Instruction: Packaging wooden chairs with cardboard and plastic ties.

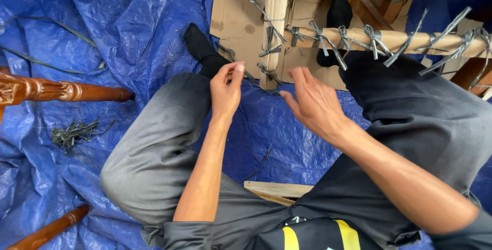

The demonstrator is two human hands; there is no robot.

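Head view: left hand (225, 92) pinching a grey strip (252, 79), fingers closed on it just beside the frame (275, 29). Right hand (313, 104) hovering near the frame's lower end, fingers loosely spread, holding nothing. Tarp (128, 34) lying beneath, strip scraps (74, 133) resting at left.

A crumpled blue tarp (128, 19) covers the floor, glossy where the even light catches its creases. A flattened sheet of cardboard (238, 24) lies on it at the top. At the left edge a carved, varnished wooden leg (66, 92) reaches in, and a second turned leg (48, 229) lies at the lower left. Between them sits a small heap of grey scraps (74, 133). A loose grey strip (51, 45) curls across the tarp at upper left. A pale plank (277, 191) lies at bottom centre.
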